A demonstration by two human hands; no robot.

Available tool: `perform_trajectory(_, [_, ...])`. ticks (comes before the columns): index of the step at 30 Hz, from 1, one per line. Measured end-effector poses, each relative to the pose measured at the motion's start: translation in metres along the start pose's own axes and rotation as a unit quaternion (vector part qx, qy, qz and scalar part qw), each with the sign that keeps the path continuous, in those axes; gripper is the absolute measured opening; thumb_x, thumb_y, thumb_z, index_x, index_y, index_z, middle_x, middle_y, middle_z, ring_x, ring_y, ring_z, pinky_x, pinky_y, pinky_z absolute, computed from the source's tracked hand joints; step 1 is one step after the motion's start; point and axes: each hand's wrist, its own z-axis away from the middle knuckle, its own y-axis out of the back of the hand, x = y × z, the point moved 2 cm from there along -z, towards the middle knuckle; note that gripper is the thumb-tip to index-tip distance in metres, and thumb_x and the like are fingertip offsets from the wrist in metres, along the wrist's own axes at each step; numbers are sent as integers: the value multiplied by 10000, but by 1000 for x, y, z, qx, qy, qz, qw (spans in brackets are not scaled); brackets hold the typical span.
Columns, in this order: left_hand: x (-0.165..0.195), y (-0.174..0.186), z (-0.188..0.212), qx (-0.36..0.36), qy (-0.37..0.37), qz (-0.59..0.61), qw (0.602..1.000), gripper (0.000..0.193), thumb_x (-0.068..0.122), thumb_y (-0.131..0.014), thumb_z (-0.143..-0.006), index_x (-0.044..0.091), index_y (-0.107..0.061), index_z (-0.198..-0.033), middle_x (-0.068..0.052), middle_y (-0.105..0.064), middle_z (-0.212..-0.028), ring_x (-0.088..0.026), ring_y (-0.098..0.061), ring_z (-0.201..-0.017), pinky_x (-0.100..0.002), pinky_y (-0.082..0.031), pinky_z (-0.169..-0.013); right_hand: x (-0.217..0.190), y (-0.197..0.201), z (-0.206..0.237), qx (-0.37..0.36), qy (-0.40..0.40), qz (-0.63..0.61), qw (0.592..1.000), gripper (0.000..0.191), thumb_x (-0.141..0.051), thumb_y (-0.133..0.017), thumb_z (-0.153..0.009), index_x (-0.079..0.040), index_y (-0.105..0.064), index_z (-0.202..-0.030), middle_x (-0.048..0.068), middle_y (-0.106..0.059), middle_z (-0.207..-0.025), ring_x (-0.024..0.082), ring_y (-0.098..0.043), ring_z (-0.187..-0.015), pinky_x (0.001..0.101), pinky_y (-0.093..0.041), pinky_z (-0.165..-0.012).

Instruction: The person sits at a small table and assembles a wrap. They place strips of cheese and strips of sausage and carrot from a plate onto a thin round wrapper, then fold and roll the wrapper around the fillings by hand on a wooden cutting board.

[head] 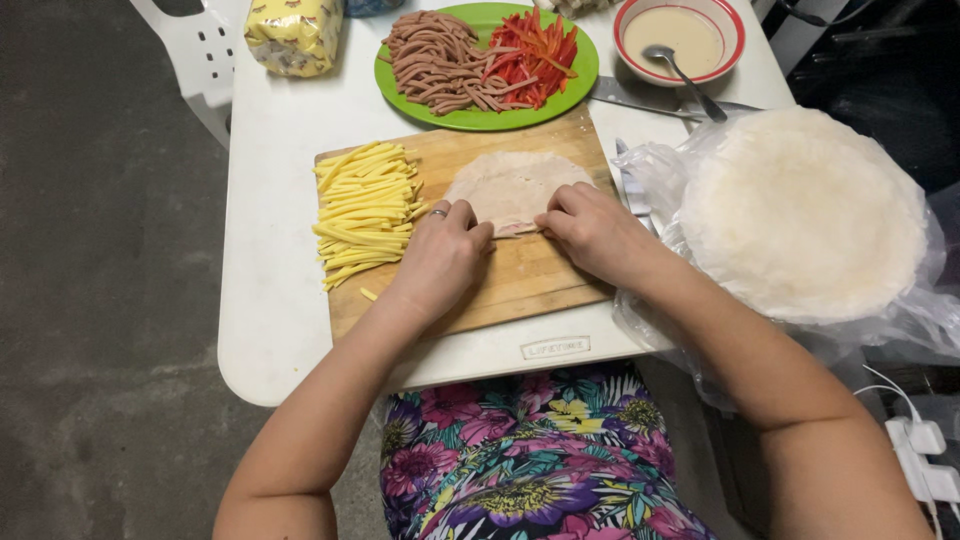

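A thin pale round wrapper (pixel 512 180) lies on a wooden cutting board (pixel 520 285), its near edge folded over. My left hand (pixel 442 255) presses the fold at its left end, a ring on one finger. My right hand (pixel 592 232) pinches the fold at its right end. Both sets of fingers curl onto the wrapper's near edge. What is inside the fold is hidden. A heap of yellow sticks (pixel 365 212) covers the board's left part, just beside my left hand.
A green plate (pixel 470 118) holds brown strips (pixel 435 62) and red strips (pixel 532 55). A red-rimmed bowl (pixel 735 40) of beige liquid has a spoon (pixel 682 75). A bagged stack of round wrappers (pixel 800 215) sits right. A yellow packet (pixel 292 35) lies far left on the white table (pixel 275 300).
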Motion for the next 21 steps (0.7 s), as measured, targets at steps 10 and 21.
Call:
perform_trajectory(10, [-6,1,-4,-36,23,31,999,94,105,-691,-855,21,-710,-891,-176,-633,-872,-381,-625,-812,-479,-524,-755,2,1,-1,-6,16,54,998,212,-46,-634,-853,-9,-727,-1039,111,-653,-927,301,-612,-943,396,-518,-826])
perform_trajectory(21, [-4,-1,-5,-5,-16,-43,999,76,97,-679,-798,24,-680,-819,-164,-615,-852,-358,-620,-815,-464,-512,-721,3,4,-5,16,-1,5,1000,150,-64,-676,-884,-5,-728,-1012,132,-645,-930,319,-618,-907,408,-507,-782])
